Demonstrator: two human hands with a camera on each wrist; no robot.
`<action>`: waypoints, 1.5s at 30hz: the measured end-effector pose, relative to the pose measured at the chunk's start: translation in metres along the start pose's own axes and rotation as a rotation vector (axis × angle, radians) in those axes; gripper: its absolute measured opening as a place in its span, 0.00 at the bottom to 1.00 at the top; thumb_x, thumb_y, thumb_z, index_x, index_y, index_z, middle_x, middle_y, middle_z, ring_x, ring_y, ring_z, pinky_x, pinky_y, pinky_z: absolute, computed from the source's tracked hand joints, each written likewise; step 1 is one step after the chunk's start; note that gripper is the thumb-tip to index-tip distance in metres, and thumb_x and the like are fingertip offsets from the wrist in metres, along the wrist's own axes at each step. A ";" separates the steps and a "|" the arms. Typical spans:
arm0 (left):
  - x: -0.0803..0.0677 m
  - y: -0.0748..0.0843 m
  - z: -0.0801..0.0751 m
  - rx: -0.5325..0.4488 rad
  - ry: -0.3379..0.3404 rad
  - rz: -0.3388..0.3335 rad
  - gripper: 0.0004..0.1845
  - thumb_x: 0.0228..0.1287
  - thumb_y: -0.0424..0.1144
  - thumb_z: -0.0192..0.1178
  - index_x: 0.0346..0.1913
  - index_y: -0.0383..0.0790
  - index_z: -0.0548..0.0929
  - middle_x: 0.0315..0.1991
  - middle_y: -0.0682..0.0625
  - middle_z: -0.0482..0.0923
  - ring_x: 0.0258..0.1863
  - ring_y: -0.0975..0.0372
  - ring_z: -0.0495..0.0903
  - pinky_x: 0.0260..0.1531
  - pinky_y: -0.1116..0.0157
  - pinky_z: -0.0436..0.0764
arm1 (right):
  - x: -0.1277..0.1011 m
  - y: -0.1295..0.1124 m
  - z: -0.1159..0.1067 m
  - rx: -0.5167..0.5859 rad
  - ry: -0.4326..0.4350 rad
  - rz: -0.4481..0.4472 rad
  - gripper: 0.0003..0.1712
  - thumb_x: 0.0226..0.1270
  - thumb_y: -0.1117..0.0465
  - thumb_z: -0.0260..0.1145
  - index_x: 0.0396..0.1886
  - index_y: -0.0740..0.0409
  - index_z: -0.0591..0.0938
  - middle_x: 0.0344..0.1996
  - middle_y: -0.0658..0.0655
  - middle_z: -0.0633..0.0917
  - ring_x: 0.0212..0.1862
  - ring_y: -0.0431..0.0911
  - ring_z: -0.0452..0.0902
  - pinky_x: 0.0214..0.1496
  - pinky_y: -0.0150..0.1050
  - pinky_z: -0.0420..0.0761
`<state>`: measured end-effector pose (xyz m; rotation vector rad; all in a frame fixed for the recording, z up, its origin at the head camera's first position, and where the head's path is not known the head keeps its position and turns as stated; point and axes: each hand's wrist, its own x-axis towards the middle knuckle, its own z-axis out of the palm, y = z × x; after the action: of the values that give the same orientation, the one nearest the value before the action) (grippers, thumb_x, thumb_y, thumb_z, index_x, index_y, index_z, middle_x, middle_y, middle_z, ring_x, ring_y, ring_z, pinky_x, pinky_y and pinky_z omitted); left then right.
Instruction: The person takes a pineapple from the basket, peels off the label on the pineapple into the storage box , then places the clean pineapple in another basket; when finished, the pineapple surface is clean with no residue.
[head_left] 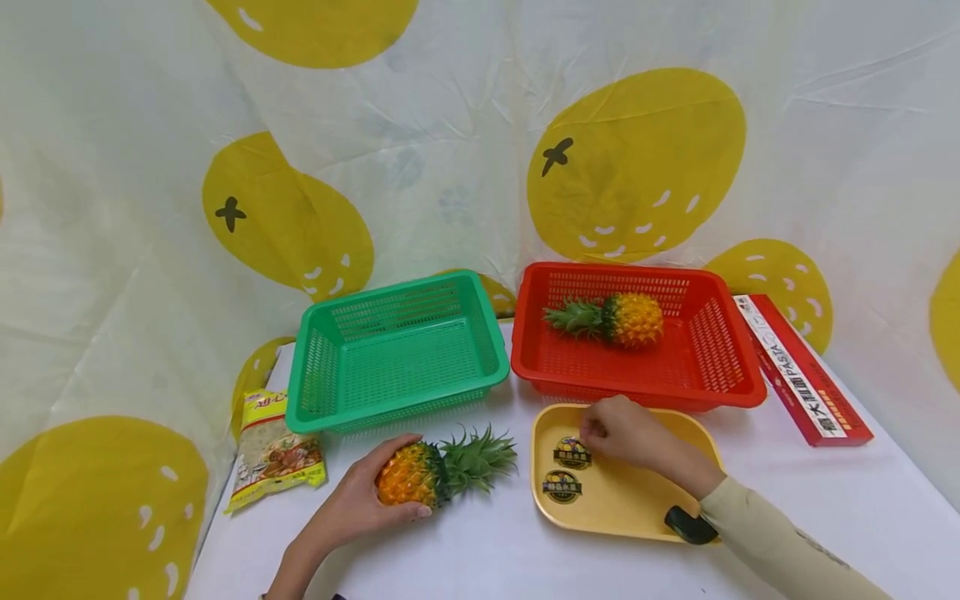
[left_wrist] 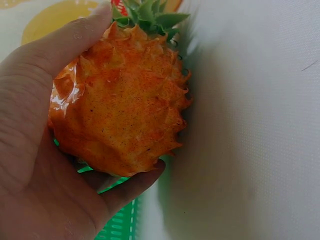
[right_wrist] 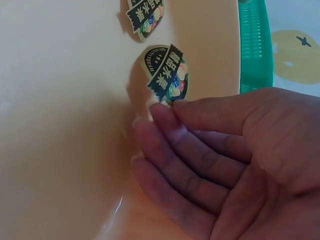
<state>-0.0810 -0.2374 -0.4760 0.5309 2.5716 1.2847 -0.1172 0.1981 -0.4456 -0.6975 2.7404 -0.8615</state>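
A small pineapple (head_left: pixel 420 473) is gripped by the left hand (head_left: pixel 352 500) on the white table (head_left: pixel 480 558), just in front of the green basket (head_left: pixel 397 350) — thumb and fingers are curled round the orange body, leafy green crown pointing right toward the yellow tray (head_left: pixel 622 517). In the left wrist view its skin is seen as orange, rough and spiky, with a glossy patch near the thumb. The right hand (head_left: pixel 626 433) is laid in the tray, fingers nearly straight, fingertips (right_wrist: pixel 155 112) touching the edge of a round dark sticker (right_wrist: pixel 167 75) — a pinch cannot be told. A second sticker (head_left: pixel 562 487) lies just beside it. Another pineapple (head_left: pixel 615 319) lies in the red basket (head_left: pixel 720 375). A snack bag (head_left: pixel 273 450) sits far left, a red pasta box (head_left: pixel 802 371) far right.
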 end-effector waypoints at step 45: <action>0.000 -0.002 0.002 -0.007 0.015 0.001 0.51 0.48 0.63 0.83 0.76 0.72 0.70 0.70 0.63 0.72 0.58 0.62 0.80 0.54 0.54 0.82 | 0.039 -0.081 0.018 -0.055 0.079 -0.203 0.07 0.70 0.65 0.73 0.45 0.54 0.90 0.38 0.46 0.89 0.39 0.45 0.84 0.41 0.38 0.84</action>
<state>-0.0809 -0.2371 -0.4784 0.5236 2.5787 1.3030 -0.1148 0.1122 -0.4148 -0.9866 2.8079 -0.8745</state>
